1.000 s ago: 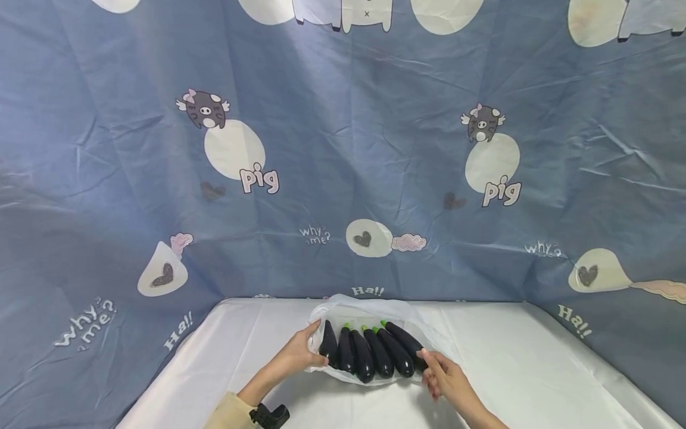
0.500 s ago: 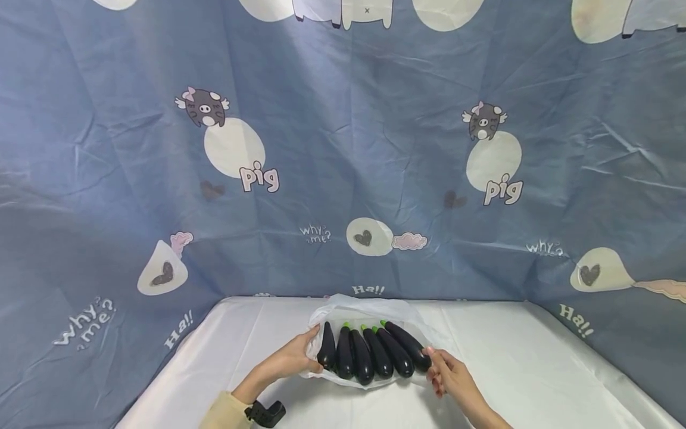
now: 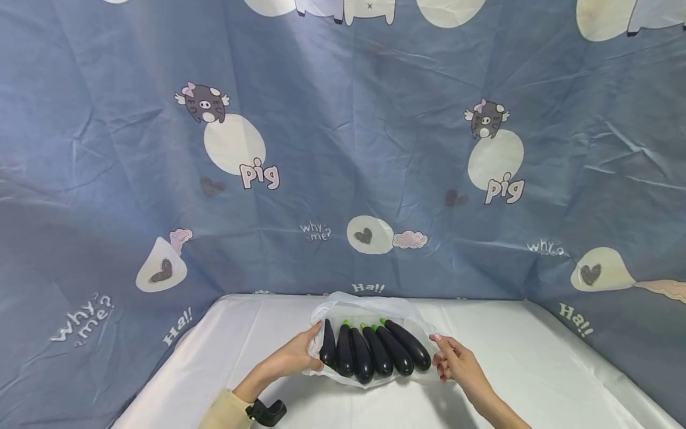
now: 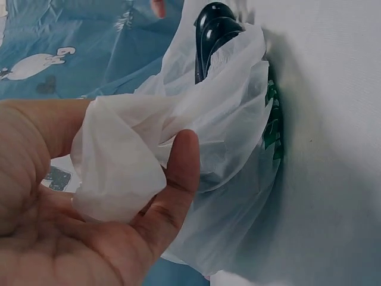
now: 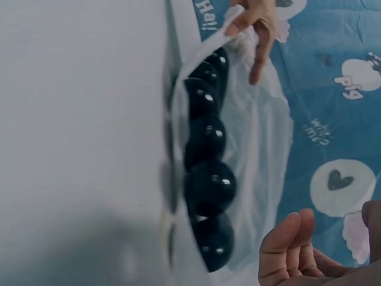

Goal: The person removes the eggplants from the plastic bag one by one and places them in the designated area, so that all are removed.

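Several dark, glossy eggplants (image 3: 362, 357) with green stems lie side by side in the mouth of a white plastic bag (image 3: 370, 307). My left hand (image 3: 293, 356) grips the bag's left edge; in the left wrist view the thin plastic (image 4: 122, 161) is bunched between thumb and fingers. My right hand (image 3: 463, 366) is beside the bag's right edge, close to the rounded end of the rightmost eggplant (image 3: 409, 344). In the right wrist view, its loosely bent fingers (image 5: 283, 250) stand apart from the thumb with nothing between them.
A white cloth covers the table (image 3: 536, 369), its far edge just behind the bag. Blue printed curtain (image 3: 375, 149) hangs behind and along both sides. Green print (image 4: 274, 119) shows on the bag's underside in the left wrist view.
My right hand has come away from the rightmost eggplant and moved slightly right and up; that eggplant's rounded end now shows fully. The left hand has stayed at the bag's edge with little movement.
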`<control>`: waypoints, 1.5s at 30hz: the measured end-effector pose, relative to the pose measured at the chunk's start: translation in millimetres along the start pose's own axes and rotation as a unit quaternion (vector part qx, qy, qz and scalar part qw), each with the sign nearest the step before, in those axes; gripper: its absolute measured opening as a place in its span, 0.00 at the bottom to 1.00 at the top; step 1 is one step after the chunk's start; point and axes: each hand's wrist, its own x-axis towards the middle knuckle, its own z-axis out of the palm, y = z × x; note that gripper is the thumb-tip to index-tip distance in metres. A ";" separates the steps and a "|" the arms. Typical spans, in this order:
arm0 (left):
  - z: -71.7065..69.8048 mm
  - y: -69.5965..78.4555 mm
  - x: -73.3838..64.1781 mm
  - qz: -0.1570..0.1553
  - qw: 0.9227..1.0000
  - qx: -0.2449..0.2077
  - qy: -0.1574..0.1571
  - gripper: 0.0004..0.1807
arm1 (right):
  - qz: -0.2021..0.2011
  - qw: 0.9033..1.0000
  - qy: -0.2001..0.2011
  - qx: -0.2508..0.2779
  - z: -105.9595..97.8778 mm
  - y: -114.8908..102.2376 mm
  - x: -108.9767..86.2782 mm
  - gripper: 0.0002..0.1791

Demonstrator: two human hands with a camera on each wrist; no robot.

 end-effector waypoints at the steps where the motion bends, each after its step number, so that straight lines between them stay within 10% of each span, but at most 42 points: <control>1: 0.2 0.3 0.1 0.001 1.000 -0.001 0.001 0.57 | -0.001 1.000 -0.003 0.005 -1.2 -2.6 0.8 0.34; 45: 5.6 -2.5 3.0 0.015 1.000 0.007 0.001 0.57 | 0.005 0.999 0.012 -0.035 7.7 12.6 25.8 0.26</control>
